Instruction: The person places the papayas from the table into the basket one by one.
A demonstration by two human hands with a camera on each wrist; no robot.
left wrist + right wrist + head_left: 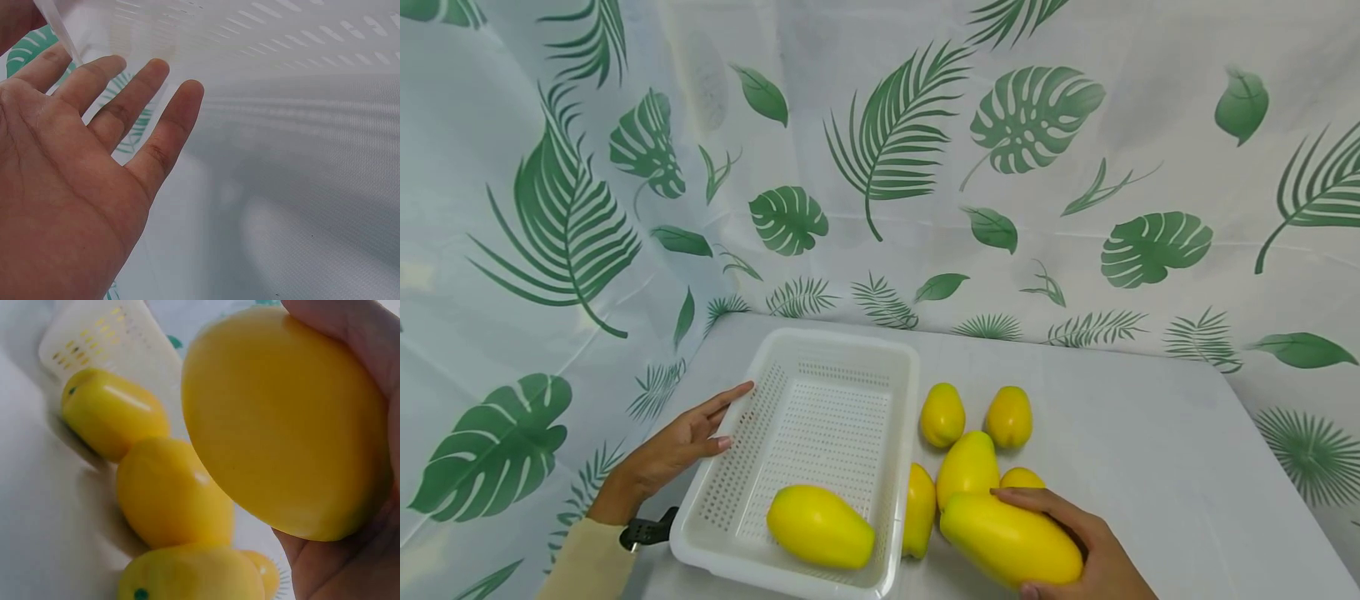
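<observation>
My right hand [1097, 546] grips a large yellow papaya [1011, 540], thumb on the near side and fingers over the far side. In the right wrist view this papaya [281, 425] is lifted above the other fruit. A white perforated plastic basket [715, 546] stands to the left, with one papaya [820, 527] lying in its near end. At the basket's left rim is my left hand [688, 442], its fingers extended and spread along the outer wall. The left wrist view shows the palm and fingers [178, 119] of this hand near the slotted wall.
Right of the basket lie more yellow fruits: one against its wall [919, 512], a large one [967, 471], two at the back [942, 415] and one partly hidden [1022, 478]. A leaf-printed curtain [925, 167] borders the white table [1150, 433] behind and at the left.
</observation>
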